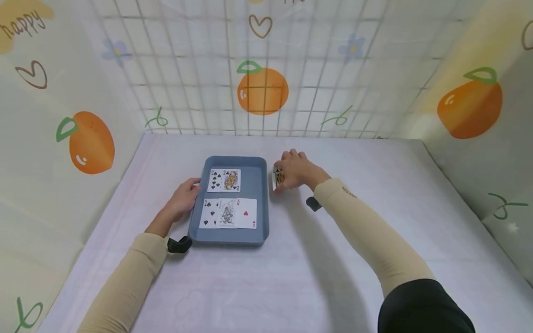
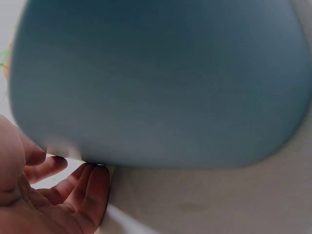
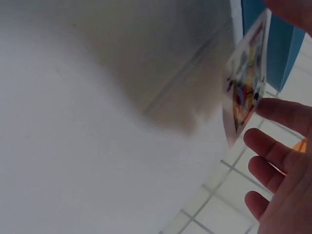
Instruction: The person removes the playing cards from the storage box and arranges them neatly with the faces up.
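Observation:
A blue-grey tray point(image 1: 261, 199) lies on the table. Inside it, two overlapping cards point(image 1: 215, 180), a spade and a face card, sit toward the far end, and a row of three cards point(image 1: 246, 213), with a spade, a joker and the ace of hearts, nearer. My left hand point(image 1: 183, 200) holds the tray's left edge; in the left wrist view its fingers point(image 2: 95, 190) curl against the tray wall point(image 2: 161, 117). Just right of the tray, my right hand point(image 1: 296, 170) pinches a face playing card point(image 3: 246, 83) by its edges, tilted, between thumb and index finger; the other fingers are spread.
A white cloth point(image 1: 333, 277) covers the table. Behind it hangs a gridded curtain point(image 1: 308, 106) with printed oranges, and printed sheets point(image 1: 37, 208) stand at the sides. Black wrist devices point(image 1: 180, 245) are worn on both arms.

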Action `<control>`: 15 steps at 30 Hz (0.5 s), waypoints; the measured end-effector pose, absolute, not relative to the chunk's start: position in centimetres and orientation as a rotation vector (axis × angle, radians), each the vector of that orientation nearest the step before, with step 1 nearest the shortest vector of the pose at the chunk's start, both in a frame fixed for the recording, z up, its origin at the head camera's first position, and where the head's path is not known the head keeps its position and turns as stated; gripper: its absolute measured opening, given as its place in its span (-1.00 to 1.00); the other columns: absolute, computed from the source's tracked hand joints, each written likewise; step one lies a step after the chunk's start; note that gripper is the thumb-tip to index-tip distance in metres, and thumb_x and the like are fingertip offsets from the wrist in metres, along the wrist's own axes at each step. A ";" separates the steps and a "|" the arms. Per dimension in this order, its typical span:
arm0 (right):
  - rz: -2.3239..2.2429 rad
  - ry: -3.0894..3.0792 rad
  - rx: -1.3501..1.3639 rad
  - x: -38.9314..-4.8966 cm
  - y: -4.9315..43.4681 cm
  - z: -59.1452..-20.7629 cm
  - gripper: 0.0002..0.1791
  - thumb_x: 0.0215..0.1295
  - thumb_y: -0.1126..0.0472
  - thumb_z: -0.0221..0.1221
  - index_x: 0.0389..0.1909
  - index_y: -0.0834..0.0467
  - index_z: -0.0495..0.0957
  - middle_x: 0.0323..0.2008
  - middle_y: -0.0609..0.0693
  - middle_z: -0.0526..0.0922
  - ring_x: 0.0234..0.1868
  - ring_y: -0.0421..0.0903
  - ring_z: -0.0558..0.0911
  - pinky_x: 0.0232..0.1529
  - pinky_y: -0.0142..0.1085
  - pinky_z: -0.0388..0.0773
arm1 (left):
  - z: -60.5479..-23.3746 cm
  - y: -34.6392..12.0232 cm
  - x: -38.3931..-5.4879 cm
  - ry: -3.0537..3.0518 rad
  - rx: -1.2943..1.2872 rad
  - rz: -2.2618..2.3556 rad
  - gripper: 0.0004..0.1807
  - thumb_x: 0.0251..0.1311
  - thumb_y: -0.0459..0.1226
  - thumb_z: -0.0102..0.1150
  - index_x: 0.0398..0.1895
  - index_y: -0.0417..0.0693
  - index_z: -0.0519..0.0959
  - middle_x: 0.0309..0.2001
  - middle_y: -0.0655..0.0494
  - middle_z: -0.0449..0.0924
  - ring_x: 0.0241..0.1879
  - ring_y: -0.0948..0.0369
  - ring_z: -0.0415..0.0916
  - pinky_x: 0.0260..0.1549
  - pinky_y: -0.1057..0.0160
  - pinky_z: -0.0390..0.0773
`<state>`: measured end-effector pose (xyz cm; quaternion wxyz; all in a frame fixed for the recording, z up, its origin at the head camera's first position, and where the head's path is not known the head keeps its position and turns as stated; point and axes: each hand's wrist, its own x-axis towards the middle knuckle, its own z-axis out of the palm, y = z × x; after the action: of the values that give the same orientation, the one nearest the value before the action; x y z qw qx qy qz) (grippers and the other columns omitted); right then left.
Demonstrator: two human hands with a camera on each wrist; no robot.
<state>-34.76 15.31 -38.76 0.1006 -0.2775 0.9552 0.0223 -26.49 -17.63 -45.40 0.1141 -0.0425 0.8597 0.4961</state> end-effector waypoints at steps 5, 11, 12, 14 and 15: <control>0.077 2.805 -0.822 -34.7 15.0 -39.2 -0.10 -0.07 -0.28 0.35 0.29 0.11 0.49 -0.01 0.13 0.44 0.02 0.08 0.30 0.04 -0.03 0.28 | -45.5 -17.6 -26.5 2.521 -0.137 1.455 -0.45 0.57 -0.16 -0.34 0.52 -0.16 0.09 0.35 -0.25 0.30 0.33 -0.12 0.28 0.31 -0.10 0.29; 0.067 2.797 -0.797 -35.1 14.7 -39.9 -0.09 -0.09 -0.27 0.37 0.30 0.10 0.49 0.00 0.11 0.44 0.02 0.07 0.30 0.07 -0.01 0.29 | -45.4 -17.7 -26.6 2.509 -0.138 1.482 -0.46 0.57 -0.17 -0.33 0.52 -0.15 0.11 0.33 -0.24 0.33 0.32 -0.11 0.31 0.31 -0.10 0.29; 0.062 2.795 -0.798 -35.1 14.7 -40.0 -0.09 -0.09 -0.26 0.37 0.30 0.11 0.49 0.00 0.12 0.44 0.02 0.07 0.30 0.08 0.00 0.29 | -45.4 -17.7 -26.6 2.510 -0.137 1.483 -0.46 0.57 -0.17 -0.33 0.52 -0.15 0.11 0.34 -0.24 0.32 0.32 -0.11 0.31 0.31 -0.10 0.29; 0.062 2.792 -0.799 -35.2 14.6 -40.2 -0.09 -0.09 -0.26 0.37 0.30 0.10 0.48 0.00 0.11 0.44 0.02 0.07 0.30 0.09 0.01 0.29 | -45.4 -17.7 -26.6 2.509 -0.141 1.484 -0.46 0.56 -0.17 -0.33 0.52 -0.15 0.11 0.33 -0.24 0.32 0.32 -0.10 0.30 0.31 -0.10 0.29; 0.060 2.791 -0.803 -35.3 14.6 -40.4 -0.09 -0.10 -0.26 0.37 0.30 0.11 0.48 -0.01 0.11 0.44 0.02 0.07 0.30 0.08 0.01 0.30 | -45.5 -17.8 -26.6 2.509 -0.144 1.482 -0.46 0.56 -0.17 -0.32 0.52 -0.15 0.11 0.34 -0.24 0.32 0.32 -0.11 0.30 0.31 -0.10 0.28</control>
<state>-35.29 14.57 -40.35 0.1181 -0.2746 0.9541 0.0203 -26.61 -17.79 -45.51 0.1116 -0.0489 0.8546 0.5048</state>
